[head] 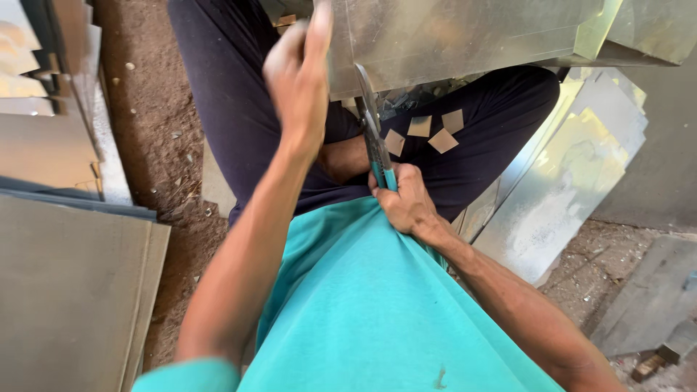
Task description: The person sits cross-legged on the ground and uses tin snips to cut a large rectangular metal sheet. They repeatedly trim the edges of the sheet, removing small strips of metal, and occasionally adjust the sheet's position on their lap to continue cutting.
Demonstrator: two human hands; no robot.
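Observation:
I sit cross-legged on the ground in dark trousers and a teal shirt. My right hand (406, 203) grips the teal handles of a pair of tin snips (374, 131), whose blades point up into the edge of a large shiny metal sheet (465, 36) lying over my knees. My left hand (299, 76), blurred, holds the left edge of that sheet with its fingers on top. Three small square metal offcuts (425, 134) lie on my right thigh, just right of the blades.
Stacks of flat metal sheets (65, 276) lie at my left on the dirt floor. More cut sheets (566, 181) lean at my right, with a grey slab (653, 297) and small scraps beyond them. Bare dirt (152, 123) runs along my left leg.

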